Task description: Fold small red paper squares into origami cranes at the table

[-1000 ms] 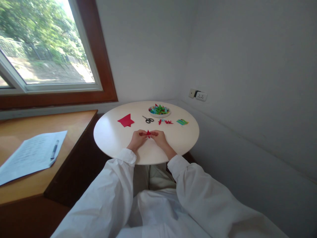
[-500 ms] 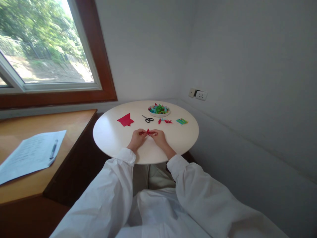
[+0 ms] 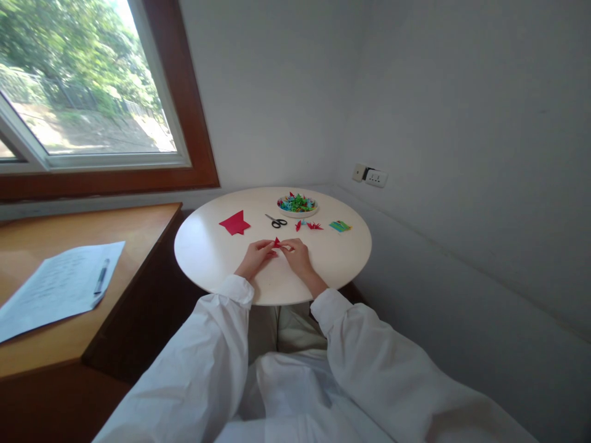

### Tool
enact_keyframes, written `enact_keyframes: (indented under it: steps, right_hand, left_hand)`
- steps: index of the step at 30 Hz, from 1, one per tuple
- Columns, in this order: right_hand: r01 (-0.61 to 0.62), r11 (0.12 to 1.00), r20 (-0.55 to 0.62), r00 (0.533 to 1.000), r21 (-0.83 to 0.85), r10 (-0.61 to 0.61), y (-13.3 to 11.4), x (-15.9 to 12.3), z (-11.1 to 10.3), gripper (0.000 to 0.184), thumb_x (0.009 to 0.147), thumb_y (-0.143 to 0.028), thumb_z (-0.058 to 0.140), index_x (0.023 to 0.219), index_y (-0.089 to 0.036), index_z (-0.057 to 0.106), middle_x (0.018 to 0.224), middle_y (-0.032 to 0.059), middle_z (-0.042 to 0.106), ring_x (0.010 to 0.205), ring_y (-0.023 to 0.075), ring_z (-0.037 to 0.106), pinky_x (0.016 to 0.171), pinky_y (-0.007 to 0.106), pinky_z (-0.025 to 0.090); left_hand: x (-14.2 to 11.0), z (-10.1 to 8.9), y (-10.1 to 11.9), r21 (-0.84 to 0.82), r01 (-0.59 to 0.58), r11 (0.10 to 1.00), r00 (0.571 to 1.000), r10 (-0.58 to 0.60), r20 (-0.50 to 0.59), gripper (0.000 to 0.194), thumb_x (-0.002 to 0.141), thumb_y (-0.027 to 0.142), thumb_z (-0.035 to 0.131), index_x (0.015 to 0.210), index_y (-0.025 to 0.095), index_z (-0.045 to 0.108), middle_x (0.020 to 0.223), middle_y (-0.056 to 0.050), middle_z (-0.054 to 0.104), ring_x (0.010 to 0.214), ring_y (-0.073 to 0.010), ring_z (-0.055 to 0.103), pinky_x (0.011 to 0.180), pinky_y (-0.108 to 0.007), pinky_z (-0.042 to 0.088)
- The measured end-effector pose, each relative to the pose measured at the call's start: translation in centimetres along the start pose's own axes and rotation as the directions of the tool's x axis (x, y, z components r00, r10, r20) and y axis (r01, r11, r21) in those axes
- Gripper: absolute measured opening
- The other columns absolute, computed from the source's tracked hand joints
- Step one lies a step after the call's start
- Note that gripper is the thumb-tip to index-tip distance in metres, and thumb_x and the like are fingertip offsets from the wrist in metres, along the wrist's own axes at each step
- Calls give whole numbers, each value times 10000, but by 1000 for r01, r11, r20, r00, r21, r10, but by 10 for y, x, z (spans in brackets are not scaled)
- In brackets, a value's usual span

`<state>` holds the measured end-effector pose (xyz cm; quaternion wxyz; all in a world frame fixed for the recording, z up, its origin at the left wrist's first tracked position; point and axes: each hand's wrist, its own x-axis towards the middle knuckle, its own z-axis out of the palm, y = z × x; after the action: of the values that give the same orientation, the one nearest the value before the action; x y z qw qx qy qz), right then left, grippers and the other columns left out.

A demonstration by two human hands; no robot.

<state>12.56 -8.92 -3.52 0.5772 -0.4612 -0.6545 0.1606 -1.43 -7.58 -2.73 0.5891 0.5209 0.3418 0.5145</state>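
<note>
- Small red folded paper (image 3: 277,242): one, held between both hands above the near half of the round white table (image 3: 203,258).
- Left hand (image 3: 253,256): thumb and fingers pinched together on the paper's left side.
- Right hand (image 3: 298,255): fingertips brought together at its right side; exact grip too small to tell.
- Hazards, as judged: the piece, being tiny, might have slipped from an uneven pinch; a hard pull by either hand might have torn it or spoiled a crease.
- White oval dish (image 3: 298,215): one, at the table's far side, heaped with folded paper pieces (image 3: 297,203), chiefly green and blue, some red.
- Loose red folded pieces (image 3: 314,226): outside the dish, just nearer the person.
</note>
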Motion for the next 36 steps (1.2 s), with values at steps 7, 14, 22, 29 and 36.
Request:
enact_keyframes:
  steps: [7, 14, 22, 29, 36]
  right_hand:
    - [63, 998, 5, 998, -30, -62, -4, -1, -3, 182, 707, -75, 588, 711, -229, 684, 775, 36, 687, 814, 196, 559, 725, 319, 464]
    - [99, 994, -11, 995, -42, -99, -7, -1, -4, 162, 715, -81, 582, 670, -216, 659, 766, 41, 679, 826, 198, 546, 795, 336, 439]
    - [105, 994, 10, 994, -41, -105, -9, -2, -4, 182, 665, -54, 543, 624, -213, 620, 778, 29, 664, 838, 187, 546, 779, 325, 428]
    - [20, 999, -59, 998, -27, -22, -10, -3, -3, 105, 641, -140, 557, 723, -202, 579, 819, 37, 628, 830, 195, 531, 634, 284, 422]
    - [-15, 996, 12, 1000, 83, 14, -11, -3, 0, 140, 689, -193, 568, 825, -188, 604, 804, 24, 639, 714, 142, 592, 590, 241, 439]
  left_hand:
    - [-2, -1, 1, -78, 59, 995, 998, -57, 34, 289, 606, 292, 741, 800, 104, 637, 745, -73, 675, 611, -138, 639, 703, -323, 531]
    - [-1, -2, 0, -87, 83, 993, 995, -78, 64, 298, 626, 262, 724, 855, 103, 620, 738, -89, 680, 640, -159, 653, 712, -352, 534]
    - [-3, 1, 0, -48, 4, 999, 1000, -3, 19, 315, 558, 229, 747, 820, 115, 614, 675, -46, 687, 655, -137, 642, 765, -332, 495]
    - [0, -2, -1, -1, -72, 997, 997, 72, -26, 307, 564, 268, 745, 796, 132, 598, 666, -34, 690, 663, -141, 647, 744, -307, 483]
    - [-6, 2, 4, 22, -87, 996, 996, 87, -2, 325, 575, 299, 733, 813, 152, 566, 686, -38, 699, 664, -160, 657, 736, -333, 488]
